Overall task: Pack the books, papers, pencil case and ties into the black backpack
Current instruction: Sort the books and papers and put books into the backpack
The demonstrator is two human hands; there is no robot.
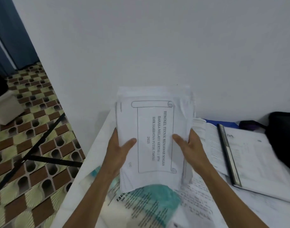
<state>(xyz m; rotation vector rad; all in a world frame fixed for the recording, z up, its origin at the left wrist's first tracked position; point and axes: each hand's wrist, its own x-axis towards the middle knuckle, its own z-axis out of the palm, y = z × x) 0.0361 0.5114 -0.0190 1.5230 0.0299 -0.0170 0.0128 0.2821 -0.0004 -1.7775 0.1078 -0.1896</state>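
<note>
— Where is the stack of papers [150, 137] seen?
— It is held lifted over the left half of the tabletop [95, 139], close to the far edge by the wall [157, 46]. A scroll frame is printed on its top sheet, with the text turned sideways.

— How is it held?
— Its left side is gripped by the left hand [119, 145] and its right side by the right hand [188, 143]. Each thumb is laid on the front sheet; the fingers are hidden behind.

— And the black backpack [284, 137]?
— It is seen at the far right corner, partly cut off, well apart from the stack.

— What else is laid out?
— An open book [249, 155] is placed between stack and backpack. Loose sheets [149, 203] with teal print are spread toward the near edge, under the stack.
</note>
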